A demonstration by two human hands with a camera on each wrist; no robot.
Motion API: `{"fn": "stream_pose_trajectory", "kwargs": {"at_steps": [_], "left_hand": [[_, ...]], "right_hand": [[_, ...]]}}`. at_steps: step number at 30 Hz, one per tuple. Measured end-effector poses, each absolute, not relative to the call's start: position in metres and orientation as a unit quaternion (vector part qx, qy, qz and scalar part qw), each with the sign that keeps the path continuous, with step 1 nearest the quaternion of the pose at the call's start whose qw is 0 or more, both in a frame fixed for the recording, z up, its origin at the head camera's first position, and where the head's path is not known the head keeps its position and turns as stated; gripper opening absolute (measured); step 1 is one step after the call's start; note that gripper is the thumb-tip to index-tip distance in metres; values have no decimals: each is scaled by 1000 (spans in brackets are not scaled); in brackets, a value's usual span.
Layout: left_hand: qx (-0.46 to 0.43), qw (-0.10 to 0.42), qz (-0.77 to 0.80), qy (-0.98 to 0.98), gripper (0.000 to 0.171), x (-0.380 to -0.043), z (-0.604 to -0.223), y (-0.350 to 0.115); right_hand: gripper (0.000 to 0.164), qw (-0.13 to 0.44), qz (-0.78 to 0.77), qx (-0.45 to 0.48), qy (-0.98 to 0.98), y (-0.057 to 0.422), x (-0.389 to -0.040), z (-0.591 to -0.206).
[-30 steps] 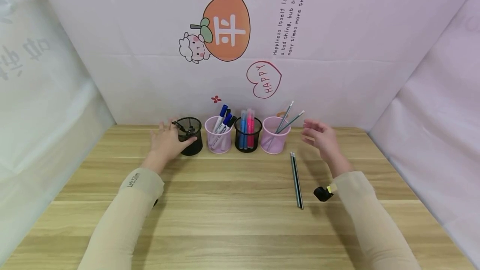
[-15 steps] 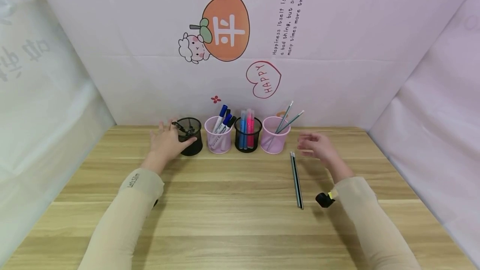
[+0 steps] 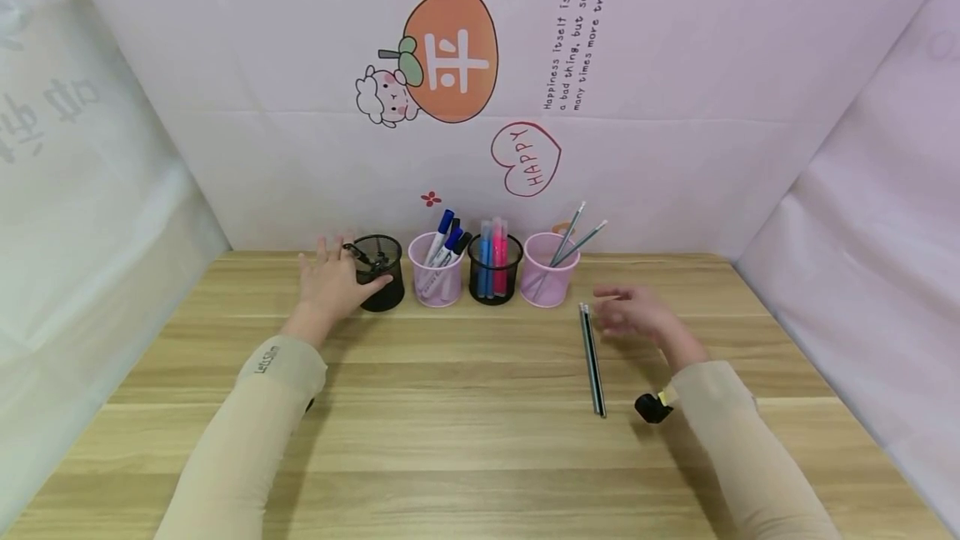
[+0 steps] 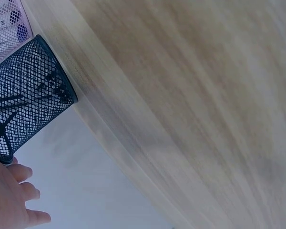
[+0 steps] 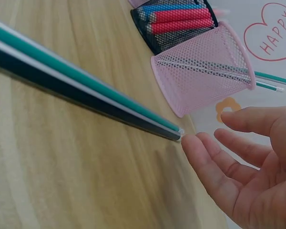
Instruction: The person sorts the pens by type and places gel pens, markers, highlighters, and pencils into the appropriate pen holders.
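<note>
My left hand rests at the left side of a black mesh pen cup, thumb across its front and fingers spread. In the left wrist view, these fingers lie loosely extended by the cup's rim; several dark items show through the mesh. My right hand hovers over the table, fingers loosely bent and holding nothing. Just left of it, two pencils lie side by side, white ends toward the cups. In the right wrist view, a fingertip is close to those ends; contact cannot be told.
Along the back wall stand a pink cup of blue- and black-capped markers, a black cup of blue and pink markers, and a pink cup with two pencils. A printed cloth hangs behind. Wooden tabletop spreads in front.
My right hand has come down and toward the body, from beside the right pink cup to near the white ends of the loose pencils. The left hand and the cups have stayed put.
</note>
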State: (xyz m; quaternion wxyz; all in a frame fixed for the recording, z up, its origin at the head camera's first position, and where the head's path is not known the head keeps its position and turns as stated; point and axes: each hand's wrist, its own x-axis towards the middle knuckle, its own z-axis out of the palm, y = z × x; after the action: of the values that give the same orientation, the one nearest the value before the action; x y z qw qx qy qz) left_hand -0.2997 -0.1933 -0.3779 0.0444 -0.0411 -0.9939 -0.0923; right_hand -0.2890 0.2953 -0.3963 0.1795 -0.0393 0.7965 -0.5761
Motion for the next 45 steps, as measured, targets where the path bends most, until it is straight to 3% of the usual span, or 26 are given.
{"fn": "stream_pose_trajectory", "kwargs": {"at_steps": [10,32,45], "left_hand": [[-38,42,-99,-993,101,-299,-379,-194],[-35,39,-108,-993,100,-301,-379,-193],[-32,34,-104,-993,101,-300,-380,-194]], "right_hand": [[55,198,-589,-37,782,293,-291,-407],[66,180,-546,-21,818,278,-292,-411],[68,164,-426,-27,889,267,-294,-404]]}}
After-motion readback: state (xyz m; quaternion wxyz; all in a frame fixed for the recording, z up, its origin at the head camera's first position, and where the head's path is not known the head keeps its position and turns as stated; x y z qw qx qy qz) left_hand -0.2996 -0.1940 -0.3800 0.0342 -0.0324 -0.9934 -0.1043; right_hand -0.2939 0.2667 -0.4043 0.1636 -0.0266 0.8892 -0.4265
